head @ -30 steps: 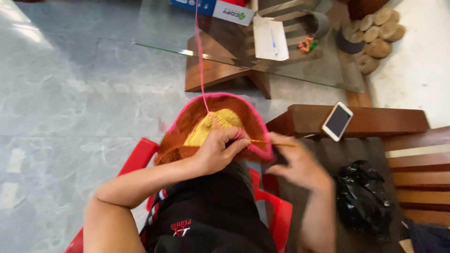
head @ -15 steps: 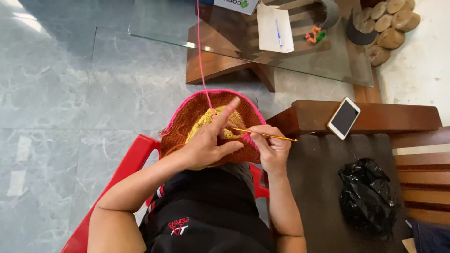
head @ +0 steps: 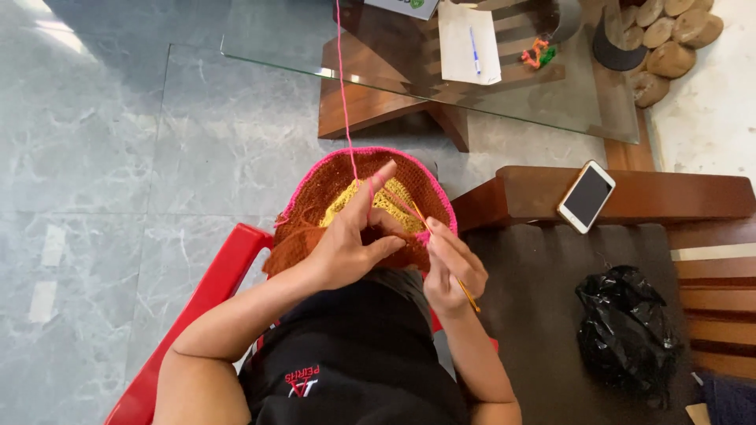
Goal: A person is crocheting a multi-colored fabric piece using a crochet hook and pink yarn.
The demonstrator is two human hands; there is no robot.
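The crocheted piece [head: 346, 201], a round of brown and yellow with a pink rim, lies over my lap just in front of my knees. My left hand [head: 350, 240] is closed on its near edge, forefinger raised with the pink yarn [head: 342, 79] running over it and up out of view beyond the glass table [head: 260, 59]. My right hand [head: 450, 267] pinches the crochet hook [head: 441, 252], fingers shut round its shaft, its tip at the pink rim just beside my left fingers.

As I judge it, the risk sits at that tip: if the yarn slackens over my raised finger, the loop could slip off the hook and the last stitches run back. The strand hangs long and free past the table, so a snag there could jerk it tight and pucker the rim.

To my right a phone [head: 587, 197] lies on the wooden armrest [head: 677, 193], with a black plastic bag [head: 626, 327] on the dark seat, both well apart from my hands. I sit on a red chair [head: 216, 283].
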